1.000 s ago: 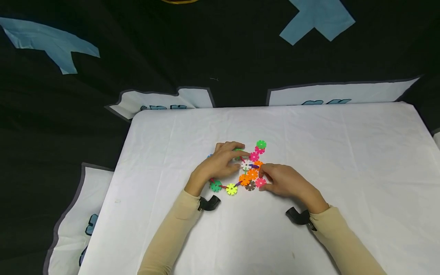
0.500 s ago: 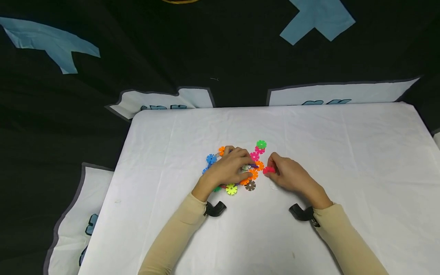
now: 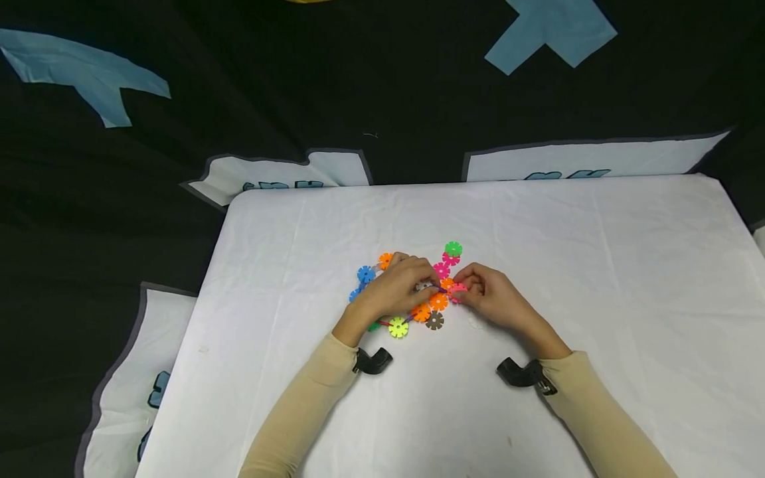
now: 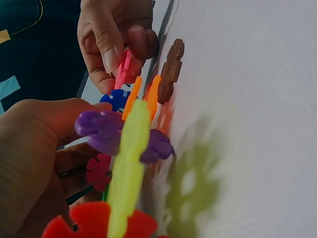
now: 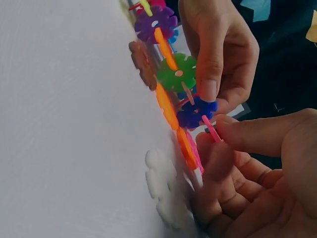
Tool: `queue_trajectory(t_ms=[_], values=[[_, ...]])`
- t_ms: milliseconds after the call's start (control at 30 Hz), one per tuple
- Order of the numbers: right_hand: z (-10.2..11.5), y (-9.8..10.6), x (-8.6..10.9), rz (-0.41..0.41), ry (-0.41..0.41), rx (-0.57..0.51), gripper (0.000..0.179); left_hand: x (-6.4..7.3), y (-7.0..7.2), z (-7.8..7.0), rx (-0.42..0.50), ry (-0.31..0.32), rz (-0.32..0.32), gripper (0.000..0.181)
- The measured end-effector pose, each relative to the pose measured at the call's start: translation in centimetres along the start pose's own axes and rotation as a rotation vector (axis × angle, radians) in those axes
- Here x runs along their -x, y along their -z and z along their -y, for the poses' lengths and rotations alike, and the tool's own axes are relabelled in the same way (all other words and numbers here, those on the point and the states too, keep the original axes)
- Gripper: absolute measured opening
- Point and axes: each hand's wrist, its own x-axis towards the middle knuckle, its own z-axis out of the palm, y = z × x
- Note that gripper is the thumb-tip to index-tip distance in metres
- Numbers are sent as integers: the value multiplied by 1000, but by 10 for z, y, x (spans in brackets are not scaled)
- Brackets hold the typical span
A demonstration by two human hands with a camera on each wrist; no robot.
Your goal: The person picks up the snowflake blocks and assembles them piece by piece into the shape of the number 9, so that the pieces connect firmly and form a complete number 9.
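Observation:
A linked chain of colourful notched plastic discs lies mid-table, including a yellow disc [image 3: 398, 327], orange discs [image 3: 439, 301] and blue discs [image 3: 366, 274]. My left hand [image 3: 397, 285] lies over the chain and partly hides it. Its thumb and fingers pinch a dark blue disc [image 5: 198, 112] that stands on edge. From the right, my right hand [image 3: 493, 295] pinches a loose pink disc [image 3: 458, 293] between thumb and fingers. The pink disc's edge meets the blue disc's rim in the right wrist view; whether their slots interlock I cannot tell.
A brown disc [image 3: 435, 320] lies at the chain's near side. A green disc [image 3: 453, 249] ends the branch at the far side. One white disc [image 5: 166, 193] rests on the white tablecloth [image 3: 597, 299] near my right hand. Dark cloth [image 3: 382, 86] hangs beyond the table.
My right hand has picked the pink disc up from beside the brown one and brought it left to the blue disc. My left hand has shifted right along the chain.

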Motion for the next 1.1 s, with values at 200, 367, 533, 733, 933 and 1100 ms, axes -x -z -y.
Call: queue_trajectory(t_ms=[200, 367, 533, 733, 933, 1100], values=[[-2, 0, 0, 52, -39, -137, 29, 0, -1, 2, -3, -35, -40, 9], [-3, -2, -2, 34, -67, -163, 29, 1, 0, 3, 22, -55, -90, 5], [-2, -6, -2, 26, -69, -185, 31, 0, 0, 3, 24, -70, -108, 4], [0, -14, 0, -44, -73, -208, 29, 1, 0, 3, 11, -66, -134, 5], [2, -21, -2, -127, -108, -246, 29, 0, 0, 5, 8, -52, -178, 5], [3, -21, -2, -141, -131, -248, 29, -1, -3, 7, 48, -83, -196, 5]])
